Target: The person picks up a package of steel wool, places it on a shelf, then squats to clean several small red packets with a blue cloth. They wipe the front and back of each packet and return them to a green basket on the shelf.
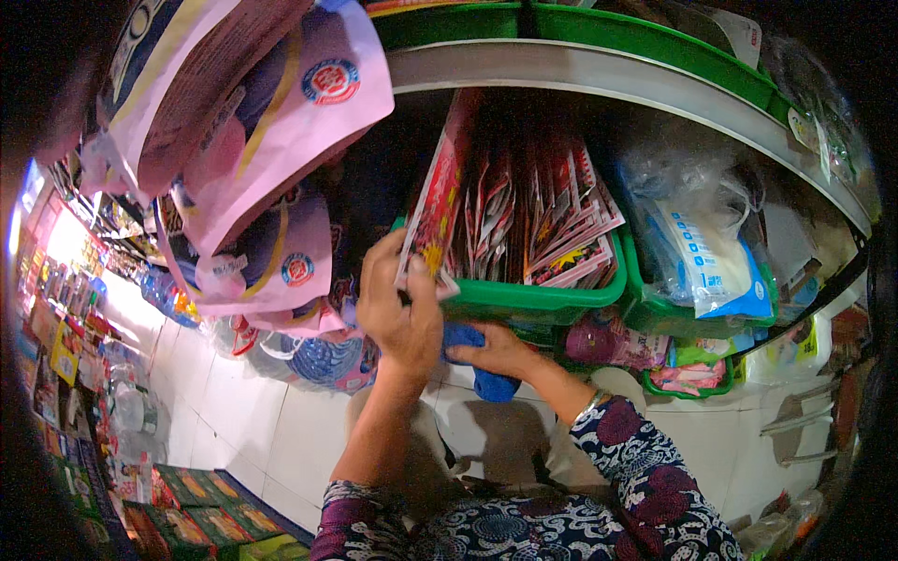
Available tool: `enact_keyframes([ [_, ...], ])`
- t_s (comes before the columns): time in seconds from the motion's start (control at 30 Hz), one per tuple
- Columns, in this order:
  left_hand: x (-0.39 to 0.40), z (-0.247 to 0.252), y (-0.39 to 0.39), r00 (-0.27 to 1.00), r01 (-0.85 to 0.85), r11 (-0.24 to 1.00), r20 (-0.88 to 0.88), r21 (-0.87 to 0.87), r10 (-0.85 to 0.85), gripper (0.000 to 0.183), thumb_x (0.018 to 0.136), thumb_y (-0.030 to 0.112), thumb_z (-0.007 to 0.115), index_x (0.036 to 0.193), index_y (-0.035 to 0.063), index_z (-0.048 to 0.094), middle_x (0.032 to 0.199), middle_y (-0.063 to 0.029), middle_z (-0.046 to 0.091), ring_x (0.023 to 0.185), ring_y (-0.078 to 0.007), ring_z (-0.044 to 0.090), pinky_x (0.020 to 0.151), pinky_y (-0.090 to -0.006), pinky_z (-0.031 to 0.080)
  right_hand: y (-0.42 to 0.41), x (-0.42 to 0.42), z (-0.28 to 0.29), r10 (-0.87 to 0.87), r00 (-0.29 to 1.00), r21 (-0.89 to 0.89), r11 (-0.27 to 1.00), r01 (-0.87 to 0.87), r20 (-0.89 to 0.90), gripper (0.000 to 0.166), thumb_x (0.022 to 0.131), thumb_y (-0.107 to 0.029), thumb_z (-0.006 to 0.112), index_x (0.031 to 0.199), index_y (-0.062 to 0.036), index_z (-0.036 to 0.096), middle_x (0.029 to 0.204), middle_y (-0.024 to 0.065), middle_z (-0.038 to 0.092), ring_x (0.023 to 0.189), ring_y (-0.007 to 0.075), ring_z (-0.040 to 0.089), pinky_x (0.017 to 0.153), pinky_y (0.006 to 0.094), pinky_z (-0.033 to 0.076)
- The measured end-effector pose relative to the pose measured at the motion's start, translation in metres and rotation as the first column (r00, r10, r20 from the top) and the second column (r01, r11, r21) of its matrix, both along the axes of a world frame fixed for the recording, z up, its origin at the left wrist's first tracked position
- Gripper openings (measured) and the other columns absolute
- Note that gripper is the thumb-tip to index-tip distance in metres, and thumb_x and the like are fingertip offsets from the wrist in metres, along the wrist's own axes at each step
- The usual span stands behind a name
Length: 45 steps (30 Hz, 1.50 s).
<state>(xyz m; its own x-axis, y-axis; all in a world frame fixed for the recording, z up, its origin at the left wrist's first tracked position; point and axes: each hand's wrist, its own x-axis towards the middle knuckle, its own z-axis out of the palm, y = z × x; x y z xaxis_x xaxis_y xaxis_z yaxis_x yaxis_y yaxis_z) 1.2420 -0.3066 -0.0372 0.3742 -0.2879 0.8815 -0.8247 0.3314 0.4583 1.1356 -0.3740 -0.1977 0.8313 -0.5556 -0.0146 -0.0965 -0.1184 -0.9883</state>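
Observation:
My left hand (403, 308) grips the near end of some red and white printed packets (436, 203) at the left side of a green plastic basket (533, 298). More flat packets (568, 217) stand packed on edge in the basket, some leaning to the right. Below the basket's front rim, my right hand (491, 348) holds a blue cloth (497, 382) that hangs down beneath my fingers.
Large pink packages (302, 140) hang at the upper left. A metal shelf edge (596, 59) curves above the basket. Right of it, a second green basket (659, 319) holds a blue and white plastic pack (719, 273). Boxes (210, 512) stand at the lower left on a tiled floor (280, 442).

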Motion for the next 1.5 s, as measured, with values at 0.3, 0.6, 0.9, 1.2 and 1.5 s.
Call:
enact_keyframes([
  [0.3,-0.019,-0.044,0.123,0.857,0.053,0.995,-0.507,-0.086,-0.09,0.018,0.089,0.006,0.055,0.102,-0.0058,0.056,0.095,-0.0103,0.061,0.086,-0.0157,0.057,0.079,-0.0292,0.046,0.015,-0.023,0.049,-0.012,0.956,0.725,0.655,-0.214,0.293,0.054,0.086,-0.039,0.062,0.127,-0.0064,0.047,0.113,0.0104,0.06,0.095,0.0223,0.062,0.076,0.0386,0.054],
  [0.6,-0.028,-0.106,0.204,0.703,0.358,0.825,-0.707,0.437,0.07,0.005,0.087,0.004,0.058,0.088,0.0006,0.061,0.079,0.0039,0.054,0.071,-0.004,0.045,0.064,-0.0198,0.038,0.029,-0.024,0.052,0.048,0.953,0.384,0.908,-0.166,0.299,0.056,0.081,-0.033,0.069,0.123,-0.0023,0.051,0.107,0.0069,0.061,0.091,0.0126,0.059,0.08,0.0259,0.049],
  [0.9,-0.023,-0.14,0.213,0.432,0.641,0.741,-0.893,0.202,-0.13,0.037,0.086,0.009,0.061,0.119,-0.0036,0.05,0.105,-0.0092,0.061,0.092,-0.0157,0.06,0.081,-0.0331,0.051,0.035,-0.031,0.049,0.093,0.985,0.227,0.966,-0.125,0.145,0.039,0.077,-0.018,0.068,0.11,0.0003,0.061,0.094,0.0046,0.065,0.081,0.01,0.06,0.074,0.0248,0.049],
  [1.2,0.004,-0.146,0.188,0.053,0.665,0.746,-0.996,-0.016,-0.068,0.056,0.074,0.012,0.071,0.123,0.0,0.048,0.11,-0.0128,0.062,0.095,-0.02,0.063,0.084,-0.0356,0.051,0.048,-0.028,0.041,0.282,0.939,0.043,0.959,-0.279,-0.196,0.037,0.076,-0.017,0.071,0.108,-0.0012,0.062,0.096,0.0037,0.065,0.085,0.0104,0.059,0.079,0.0266,0.048],
  [1.5,0.006,-0.153,0.195,-0.004,0.767,0.64,-0.998,-0.044,-0.063,0.054,0.081,0.016,0.065,0.127,0.0025,0.043,0.117,-0.0103,0.058,0.104,-0.0198,0.058,0.091,-0.0353,0.046,0.039,-0.023,0.039,-0.077,0.963,-0.495,0.845,0.201,0.259,0.038,0.074,-0.017,0.072,0.108,-0.0046,0.061,0.106,0.0152,0.063,0.097,0.0249,0.061,0.086,0.035,0.047],
])
